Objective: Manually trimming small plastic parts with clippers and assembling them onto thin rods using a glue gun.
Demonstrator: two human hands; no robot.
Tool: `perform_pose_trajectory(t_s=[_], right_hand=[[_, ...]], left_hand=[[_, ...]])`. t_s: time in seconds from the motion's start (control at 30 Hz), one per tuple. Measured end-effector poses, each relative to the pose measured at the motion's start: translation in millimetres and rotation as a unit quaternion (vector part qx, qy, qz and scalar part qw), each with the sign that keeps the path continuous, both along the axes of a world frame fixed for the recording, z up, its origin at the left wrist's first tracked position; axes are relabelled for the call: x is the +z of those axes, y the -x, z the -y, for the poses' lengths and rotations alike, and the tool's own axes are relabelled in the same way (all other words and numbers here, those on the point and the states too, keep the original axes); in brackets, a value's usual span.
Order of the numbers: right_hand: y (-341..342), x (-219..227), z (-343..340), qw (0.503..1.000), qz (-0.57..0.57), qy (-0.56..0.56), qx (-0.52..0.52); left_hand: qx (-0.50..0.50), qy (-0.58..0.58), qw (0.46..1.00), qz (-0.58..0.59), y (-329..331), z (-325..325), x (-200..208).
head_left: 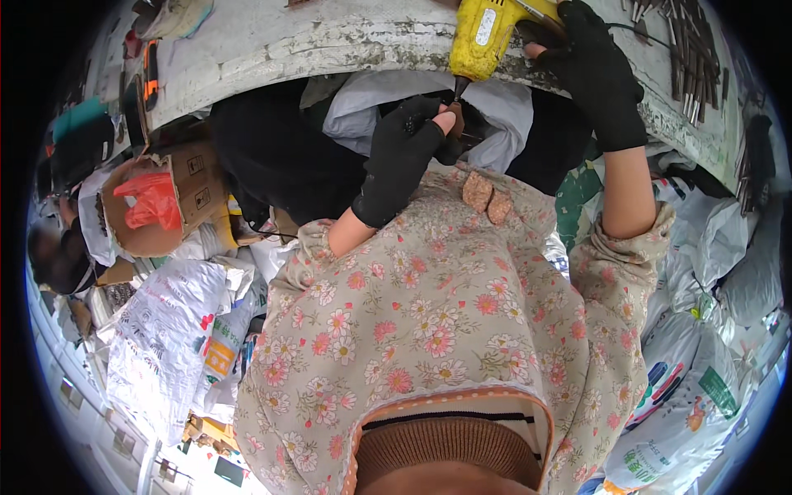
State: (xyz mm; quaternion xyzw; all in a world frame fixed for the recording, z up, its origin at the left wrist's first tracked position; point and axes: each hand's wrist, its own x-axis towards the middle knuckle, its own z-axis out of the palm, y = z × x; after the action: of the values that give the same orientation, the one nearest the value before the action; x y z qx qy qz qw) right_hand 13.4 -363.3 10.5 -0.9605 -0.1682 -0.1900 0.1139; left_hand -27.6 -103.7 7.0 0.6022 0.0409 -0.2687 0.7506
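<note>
My right hand point(596, 78), in a black glove with bare fingertips, is closed round the handle of a yellow power drill point(481, 37) at the bench's near edge. The drill's dark chuck and bit point(461, 85) point down toward me. My left hand point(404, 153), gloved the same way, pinches a small brown piece point(455, 118), perhaps wood, right at the bit's tip. Whether the bit has entered the piece cannot be made out. Below the hands, an open white sack point(351, 111) lies between my knees.
The worn, pale bench point(272, 62) runs across the top. On it lie many thin dark rods point(693, 62) at right and an orange-and-black cutter point(150, 76) at left. A cardboard box point(194, 194) holding a red bag stands left; stuffed white sacks point(161, 338) flank me.
</note>
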Motion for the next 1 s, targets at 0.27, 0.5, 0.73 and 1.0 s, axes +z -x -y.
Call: perform_pose_trajectory(t_s=[0.27,0.5,0.73,1.0], right_hand=[[-17.4,26.1,3.2,0.997,-0.078,0.003,-0.025],[-22.6,14.1,10.2,0.994,-0.095,0.013,-0.057],[7.4,4.5,-19.5,0.975,-0.058,-0.213,0.001],[93.5,63.2,-72.8,0.859,-0.303,-0.409,0.060]], left_hand=[[0.010,0.043,0.999,-0.026,-6.9,2.2,6.9],[0.021,0.024,0.999,-0.017,-4.4,3.5,4.9],[0.026,-0.008,0.999,0.021,-1.3,-7.3,6.3],[0.102,0.212,0.938,-0.255,-4.5,-10.3,16.5]])
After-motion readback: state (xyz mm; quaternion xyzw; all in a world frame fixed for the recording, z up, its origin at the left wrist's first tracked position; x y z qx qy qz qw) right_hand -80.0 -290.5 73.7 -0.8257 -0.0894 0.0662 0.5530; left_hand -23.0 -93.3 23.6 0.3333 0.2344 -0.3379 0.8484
